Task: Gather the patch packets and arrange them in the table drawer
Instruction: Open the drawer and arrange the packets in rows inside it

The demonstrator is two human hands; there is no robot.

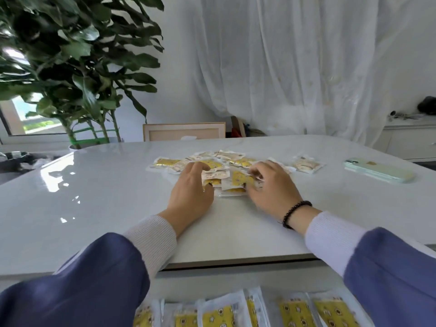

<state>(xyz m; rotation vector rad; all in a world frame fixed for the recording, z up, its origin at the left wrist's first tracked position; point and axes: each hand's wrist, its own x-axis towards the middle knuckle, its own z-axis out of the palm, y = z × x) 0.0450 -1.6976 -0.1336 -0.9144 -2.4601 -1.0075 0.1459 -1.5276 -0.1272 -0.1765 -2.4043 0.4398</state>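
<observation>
Now, left hand: fingers grasping packets, frame centre.
Right hand: fingers pinching packets.
Drawer: packets rowed, bottom.

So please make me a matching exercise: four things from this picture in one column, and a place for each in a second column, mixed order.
Things:
1. phone
2. lone packet
3. row of packets
4. beaded bracelet

Places:
A. in the open drawer, below the table edge
B. on the right wrist
C. far right on the table, near its edge
D. on the table, between the pile and the phone

Pairs: 1-C, 2-D, 3-A, 4-B
</observation>
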